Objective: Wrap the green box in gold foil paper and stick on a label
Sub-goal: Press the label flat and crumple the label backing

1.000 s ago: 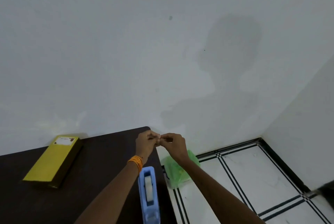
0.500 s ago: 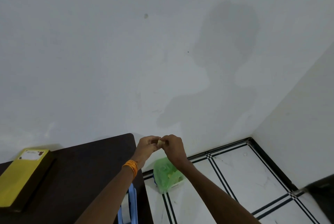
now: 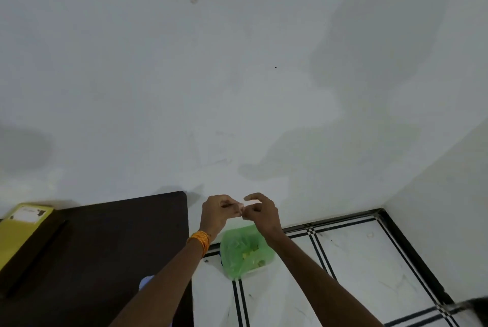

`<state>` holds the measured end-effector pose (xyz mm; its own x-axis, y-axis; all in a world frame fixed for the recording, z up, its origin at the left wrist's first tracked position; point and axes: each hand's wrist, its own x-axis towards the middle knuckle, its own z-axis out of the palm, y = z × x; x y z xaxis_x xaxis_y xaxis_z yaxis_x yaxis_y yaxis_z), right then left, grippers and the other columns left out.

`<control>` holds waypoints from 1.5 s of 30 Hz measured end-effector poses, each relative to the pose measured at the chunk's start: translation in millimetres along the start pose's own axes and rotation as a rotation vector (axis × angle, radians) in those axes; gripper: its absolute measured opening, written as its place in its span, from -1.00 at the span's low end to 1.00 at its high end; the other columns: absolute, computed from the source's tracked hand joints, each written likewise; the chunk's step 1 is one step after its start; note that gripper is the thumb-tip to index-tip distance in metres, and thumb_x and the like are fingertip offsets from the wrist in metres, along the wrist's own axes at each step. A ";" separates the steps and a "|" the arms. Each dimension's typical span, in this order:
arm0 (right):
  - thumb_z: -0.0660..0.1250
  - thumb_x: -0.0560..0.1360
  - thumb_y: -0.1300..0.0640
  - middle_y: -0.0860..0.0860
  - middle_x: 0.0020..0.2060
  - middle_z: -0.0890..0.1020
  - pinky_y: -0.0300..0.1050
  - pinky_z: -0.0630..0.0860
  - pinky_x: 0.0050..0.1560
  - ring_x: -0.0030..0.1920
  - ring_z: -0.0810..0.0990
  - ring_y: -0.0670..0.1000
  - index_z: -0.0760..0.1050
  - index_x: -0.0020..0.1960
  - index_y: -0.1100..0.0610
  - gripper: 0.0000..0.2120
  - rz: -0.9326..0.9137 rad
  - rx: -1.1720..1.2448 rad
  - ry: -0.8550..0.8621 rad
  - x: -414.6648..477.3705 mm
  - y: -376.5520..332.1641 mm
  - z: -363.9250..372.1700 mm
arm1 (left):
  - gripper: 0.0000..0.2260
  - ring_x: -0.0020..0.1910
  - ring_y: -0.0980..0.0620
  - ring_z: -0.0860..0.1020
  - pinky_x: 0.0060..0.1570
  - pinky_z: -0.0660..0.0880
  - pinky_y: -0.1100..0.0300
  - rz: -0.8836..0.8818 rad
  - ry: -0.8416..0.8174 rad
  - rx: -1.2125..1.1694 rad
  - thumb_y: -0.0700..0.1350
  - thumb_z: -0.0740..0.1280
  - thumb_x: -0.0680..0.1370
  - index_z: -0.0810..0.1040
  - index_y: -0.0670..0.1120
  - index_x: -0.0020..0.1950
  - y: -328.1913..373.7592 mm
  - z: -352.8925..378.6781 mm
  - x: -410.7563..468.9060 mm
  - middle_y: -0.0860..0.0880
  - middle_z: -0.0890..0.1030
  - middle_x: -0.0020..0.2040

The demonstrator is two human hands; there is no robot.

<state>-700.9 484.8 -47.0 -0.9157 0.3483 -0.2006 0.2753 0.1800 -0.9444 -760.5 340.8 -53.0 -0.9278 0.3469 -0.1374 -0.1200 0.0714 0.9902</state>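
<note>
Left hand [image 3: 219,210]: fingers curled, tips pinching the small pale scrap [image 3: 240,205]; orange bangles [image 3: 199,241] on the wrist.
Right hand [image 3: 260,212]: meets the left hand fingertip to fingertip, thumb and fingers curled and nipping the same scrap's other end, forefinger arched above.
Small pale scrap: held between the two hands in the air; too small to say what it is.
Gold-wrapped box [image 3: 18,231]: well to the left of the hands and a little below them, lying flat on the dark table [image 3: 111,242].
Label [image 3: 26,214]: white, stuck on the box's far end.
Green bag [image 3: 244,250]: directly under the hands, on the tiled floor [image 3: 356,260].
Blue object [image 3: 146,281]: below the hands, mostly hidden by the left forearm.
</note>
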 end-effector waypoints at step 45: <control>0.44 0.51 0.25 0.10 -0.28 0.71 -0.15 0.62 -0.12 -0.27 0.66 -0.04 0.69 -0.04 0.26 -0.91 0.218 -0.022 -0.267 183.3 340.8 -13.6 | -0.92 -0.21 -0.10 0.69 -0.06 0.64 0.18 -0.507 0.281 -0.473 -0.43 0.37 0.50 0.56 -0.30 -0.15 -338.3 126.0 118.4 -0.30 0.64 -0.12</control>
<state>-771.0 622.4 -402.2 -0.8782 0.1281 -0.4609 0.4765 0.1490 -0.8665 -785.2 475.6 -407.3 -0.7660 0.1221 -0.6311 -0.6374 -0.2725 0.7208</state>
